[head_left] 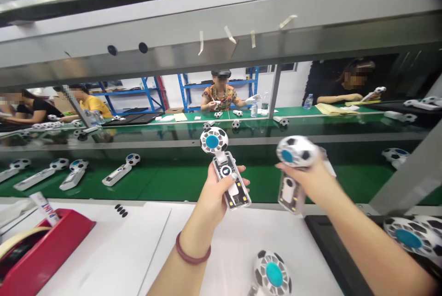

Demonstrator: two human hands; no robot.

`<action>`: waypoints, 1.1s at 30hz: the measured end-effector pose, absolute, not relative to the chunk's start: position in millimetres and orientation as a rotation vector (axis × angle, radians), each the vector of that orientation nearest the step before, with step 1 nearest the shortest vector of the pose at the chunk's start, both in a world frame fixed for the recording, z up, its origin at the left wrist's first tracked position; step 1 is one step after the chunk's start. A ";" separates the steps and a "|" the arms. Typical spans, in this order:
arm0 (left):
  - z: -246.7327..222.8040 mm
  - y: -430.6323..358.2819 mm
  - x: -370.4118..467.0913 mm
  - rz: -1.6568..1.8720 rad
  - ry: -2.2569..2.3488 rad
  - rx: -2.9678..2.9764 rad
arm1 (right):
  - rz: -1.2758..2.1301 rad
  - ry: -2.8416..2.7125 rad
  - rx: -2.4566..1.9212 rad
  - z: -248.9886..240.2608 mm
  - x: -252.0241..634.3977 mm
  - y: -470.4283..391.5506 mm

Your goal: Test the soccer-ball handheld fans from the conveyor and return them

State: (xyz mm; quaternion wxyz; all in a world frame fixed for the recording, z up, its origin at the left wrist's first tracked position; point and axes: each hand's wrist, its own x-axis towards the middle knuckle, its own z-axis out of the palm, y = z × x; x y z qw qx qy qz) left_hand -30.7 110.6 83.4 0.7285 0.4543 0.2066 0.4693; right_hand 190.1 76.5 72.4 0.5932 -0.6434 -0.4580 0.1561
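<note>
In my left hand [214, 194] is a handheld fan [238, 197] with a round football-patterned head, a blue centre and a clear-cased body. My thumb presses on its front, and its head points up over the green conveyor. My right hand [307, 176] grips a second handheld fan [292, 188] by the neck, just under its football head. Motion blurs this hand and its fan, and the rear fingers are mostly hidden. Below them, another football-headed fan [272, 274] lies on the white worktop [203, 250], cut off by the lower edge.
Several fans [119, 174] lie along the green conveyor [165, 178]. A red tape dispenser [58, 245] holding a paint marker [44, 208] stands at left, near several black oval pads [120, 211]. At right, a black tray [328, 245] holds more fans. Co-workers [221, 93] sit across the line.
</note>
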 end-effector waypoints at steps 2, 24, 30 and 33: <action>83.9 109.3 -30.7 1.007 0.493 1.003 | 0.409 -1.249 -1.622 61.4 186.8 110.4; 69.9 96.2 -14.1 0.588 0.315 1.102 | 1.170 -0.901 -0.839 105.1 111.4 80.7; 68.5 83.6 -3.8 0.571 0.270 1.047 | 1.054 -0.950 -0.870 109.6 118.5 63.3; 68.3 79.0 -1.6 0.573 0.237 1.057 | 1.055 -0.976 -0.871 110.0 119.0 59.2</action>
